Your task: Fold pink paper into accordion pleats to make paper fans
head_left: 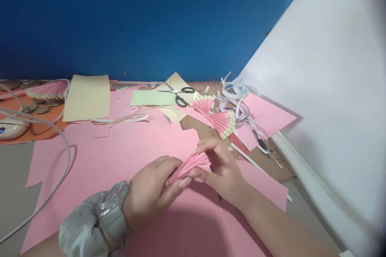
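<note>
A pleated pink paper fan (189,165) is held between both hands above pink sheets. My left hand (157,184), with a watch and a grey scrunchie at the wrist, pinches its narrow folded end. My right hand (223,170) grips the spread pleats, thumb below and fingertips on the upper edge. Just beyond my right hand lie two finished-looking pink fans with pale green rims, a nearer fan (222,122) and a farther fan (202,103), their narrow ends close together.
Scissors (181,95) rest on a pale green strip (150,98). Pink paper (105,156) covers much of the table. A yellow sheet (87,98), white cable (68,164) and computer mouse (13,128) are leftward. Tape rolls (235,90), a pen (261,142) and a white panel (328,68) stand rightward.
</note>
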